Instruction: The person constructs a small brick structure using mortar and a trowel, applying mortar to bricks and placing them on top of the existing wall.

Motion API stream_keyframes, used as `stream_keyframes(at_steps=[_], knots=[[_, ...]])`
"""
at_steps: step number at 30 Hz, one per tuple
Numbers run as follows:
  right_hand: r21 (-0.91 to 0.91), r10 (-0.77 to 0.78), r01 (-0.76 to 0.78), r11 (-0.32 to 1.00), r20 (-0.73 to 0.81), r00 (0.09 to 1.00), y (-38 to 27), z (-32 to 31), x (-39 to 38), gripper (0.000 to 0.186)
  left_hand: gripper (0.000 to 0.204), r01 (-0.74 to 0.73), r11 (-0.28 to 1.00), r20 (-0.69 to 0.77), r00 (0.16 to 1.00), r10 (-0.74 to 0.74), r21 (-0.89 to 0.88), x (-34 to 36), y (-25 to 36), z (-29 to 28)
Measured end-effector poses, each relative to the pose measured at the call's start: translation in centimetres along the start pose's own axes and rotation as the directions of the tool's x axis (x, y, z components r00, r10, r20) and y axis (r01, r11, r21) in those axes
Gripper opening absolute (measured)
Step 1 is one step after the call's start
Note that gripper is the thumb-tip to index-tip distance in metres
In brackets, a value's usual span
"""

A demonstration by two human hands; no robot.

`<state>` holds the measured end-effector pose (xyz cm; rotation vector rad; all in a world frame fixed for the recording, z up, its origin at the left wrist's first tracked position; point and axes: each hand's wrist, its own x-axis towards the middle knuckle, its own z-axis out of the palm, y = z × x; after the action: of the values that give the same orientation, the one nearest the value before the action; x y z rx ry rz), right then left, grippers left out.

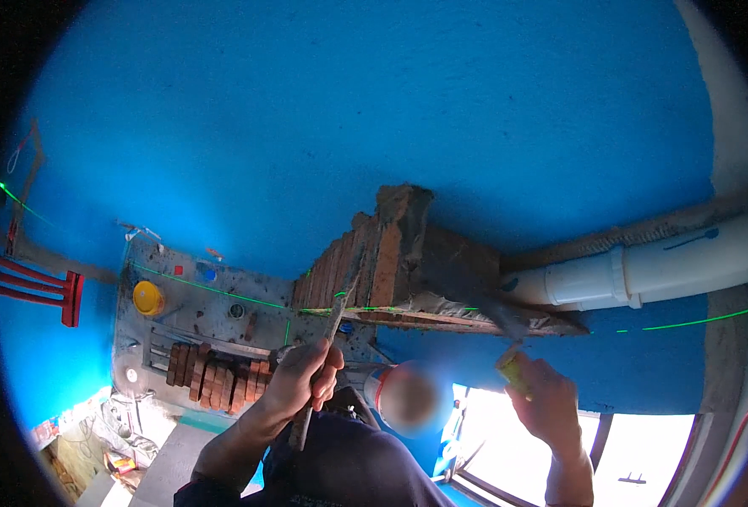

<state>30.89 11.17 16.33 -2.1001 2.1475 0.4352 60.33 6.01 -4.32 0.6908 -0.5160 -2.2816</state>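
My left hand [302, 378] is closed round a long, narrow, grey strip [334, 325], held upright with its upper end in front of the brickwork; whether it is wood or metal I cannot tell. Closed on the yellow handle of a trowel [513, 372] is my right hand [550, 404]. The trowel's dark blade, smeared by motion, points up and left beside the brickwork. That brick wall [388, 258], rough with grey mortar at its end and edges, stands at the middle against blue walls. Whether the blade touches it I cannot tell.
A thick white pipe [636, 272] runs along the right. Stacked bricks [213, 378], a yellow round container [147, 298] and a white bucket [382, 394] stand lower down. Red conduits [71, 297] stick out at left. Green laser lines cross the scene. Bright windows [509, 439] lie lower right.
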Motion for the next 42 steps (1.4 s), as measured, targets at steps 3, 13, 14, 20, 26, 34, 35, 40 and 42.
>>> stream_keyframes(at_steps=[3, 13, 14, 20, 26, 34, 35, 40, 42], knots=[[-0.009, 0.026, -0.029, 1.000, -0.230, 0.973, 0.3, 0.5, 0.5, 0.047, 0.044, -0.009, 1.000, -0.012, 1.000, 0.009, -0.004, 0.0, -0.1, -0.1], [-0.383, 0.001, -0.021, 0.924, -0.054, 0.999, -1.9, 1.6, 9.3, 0.052, 0.045, -0.050, 0.999, -0.104, 0.993, 0.050, 0.008, -1.3, -0.7, -2.0], [-0.436, 0.018, -0.013, 0.900, 0.008, 1.000, -2.0, 2.0, 9.5, 0.052, 0.045, -0.058, 0.998, -0.121, 0.991, 0.058, 0.006, -1.6, -0.6, -2.2], [-0.365, -0.292, 0.232, 0.901, -0.115, 0.950, -1.6, 6.0, 6.7, 0.050, 0.041, -0.158, 0.986, -0.214, 0.966, 0.143, -0.057, -3.1, -1.4, -6.4], [-0.199, -0.268, 0.267, 0.943, 0.024, 0.963, -2.5, 5.9, 3.8, 0.055, 0.042, -0.192, 0.978, -0.389, 0.910, 0.145, -0.084, -4.0, -0.9, -7.4], [0.683, -0.051, -0.021, 0.730, 0.085, 0.995, 0.5, 8.6, -3.5, 0.050, 0.042, -0.170, 0.985, -0.341, 0.927, 0.154, -0.016, -4.1, -1.3, -8.7], [0.757, -0.049, -0.046, 0.651, 0.103, 0.993, 0.9, 8.1, -3.9, 0.053, 0.041, -0.178, 0.984, -0.337, 0.928, 0.158, -0.029, -3.7, -1.8, -8.9], [0.982, -0.075, -0.179, 0.064, 0.183, 0.980, 0.1, 3.3, -3.3, 0.044, 0.039, -0.107, 0.979, -0.262, 0.963, 0.059, -0.175, -2.3, -3.1, -7.6], [0.954, -0.120, -0.230, -0.193, 0.209, 0.970, -2.5, 2.4, -1.8, 0.043, 0.038, -0.102, 0.977, -0.252, 0.966, 0.054, -0.185, -2.3, -3.5, -7.1]])
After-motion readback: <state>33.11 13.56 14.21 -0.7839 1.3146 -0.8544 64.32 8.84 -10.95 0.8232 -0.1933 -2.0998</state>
